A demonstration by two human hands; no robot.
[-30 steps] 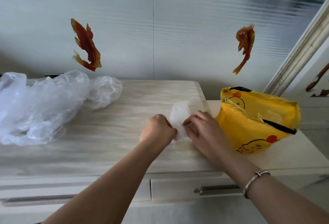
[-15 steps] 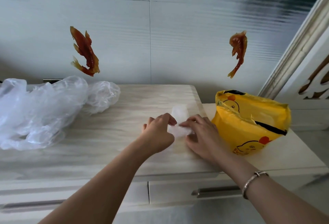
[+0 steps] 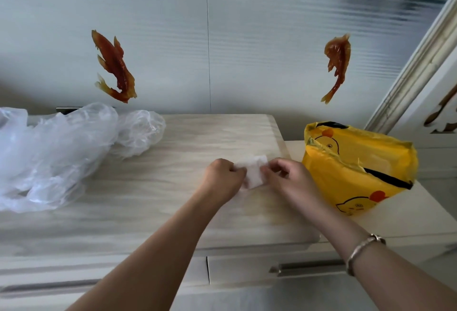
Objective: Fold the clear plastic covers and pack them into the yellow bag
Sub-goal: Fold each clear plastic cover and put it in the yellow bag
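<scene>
A small folded clear plastic cover point(image 3: 253, 171) lies on the pale wooden cabinet top point(image 3: 173, 202) between my hands. My left hand point(image 3: 222, 178) pinches its left edge with curled fingers. My right hand point(image 3: 288, 178) pinches its right edge. A yellow bag point(image 3: 358, 165) printed with ducks stands just right of my right hand, its mouth open at the top. A loose heap of crumpled clear plastic covers point(image 3: 57, 152) lies at the far left of the top.
Two orange fish decorations point(image 3: 113, 66) hang on the grey wall behind. Drawer fronts with a metal handle point(image 3: 306, 266) run below the top's front edge. A white door frame point(image 3: 420, 68) rises at the right.
Both hands have shifted their grip on the small folded cover, which now looks wider and flatter between them. The view has dropped slightly.
</scene>
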